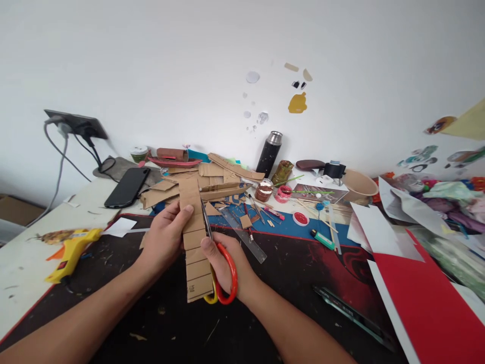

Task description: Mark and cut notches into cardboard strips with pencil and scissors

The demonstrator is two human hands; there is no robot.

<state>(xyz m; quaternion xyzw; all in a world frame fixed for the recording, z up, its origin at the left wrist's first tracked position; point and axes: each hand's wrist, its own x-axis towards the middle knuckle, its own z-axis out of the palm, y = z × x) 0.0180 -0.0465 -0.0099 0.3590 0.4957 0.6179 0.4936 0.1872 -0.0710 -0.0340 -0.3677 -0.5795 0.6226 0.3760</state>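
My left hand (166,232) pinches a long cardboard strip (196,241) by its left edge, thumb on top. Dark lines cross the strip, and printed characters show at its near end. In my right hand (229,263) are scissors (233,280) with red and yellow handles. Their blades lie along the strip's right edge, partly behind the cardboard; whether they are parted I cannot tell. Both hands are above a black mat (189,333).
A yellow glue gun (71,255) and a black phone (128,188) lie left. Cardboard scraps (162,189), a ruler (246,237), paint jars (264,189) and a black flask (269,154) stand or lie beyond. A cutter (352,313) and red sheet (424,298) are right.
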